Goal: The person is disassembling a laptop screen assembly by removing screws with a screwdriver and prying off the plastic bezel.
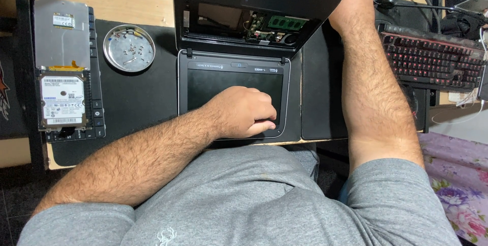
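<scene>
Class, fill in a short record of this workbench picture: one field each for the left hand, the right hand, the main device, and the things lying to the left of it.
left hand: pressed flat on the laptop's screen panel
right hand: gripping the raised laptop base at its upper right corner
laptop: opened up, base tilted, green memory stick exposed inside
left of laptop: round metal dish with screws; hard drive lying on a detached keyboard
right of laptop: red-lit keyboard

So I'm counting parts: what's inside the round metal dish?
The round metal dish on the black mat holds small loose screws, mostly near its middle. Too small to count; nothing covers them.
</scene>
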